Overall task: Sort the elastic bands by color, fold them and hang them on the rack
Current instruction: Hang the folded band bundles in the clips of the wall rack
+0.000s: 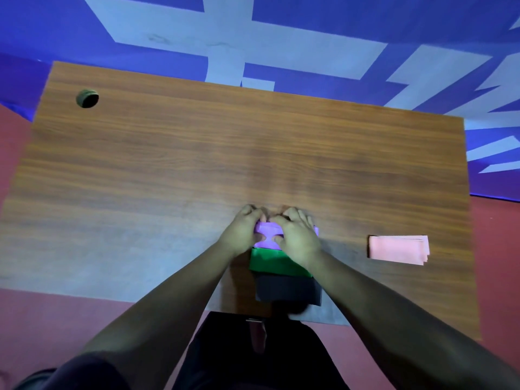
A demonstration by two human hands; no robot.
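A folded purple band lies on the wooden table near its front edge. My left hand and my right hand both lie over it, fingers curled down at its far edge and thumbs on top. Just nearer to me sits a folded green band, and nearer still a folded black band. A folded pink band lies apart to the right. No rack shows in this view.
A round cable hole sits at the table's far left corner. Behind the table hangs a blue and white patterned wall. Red floor surrounds the table.
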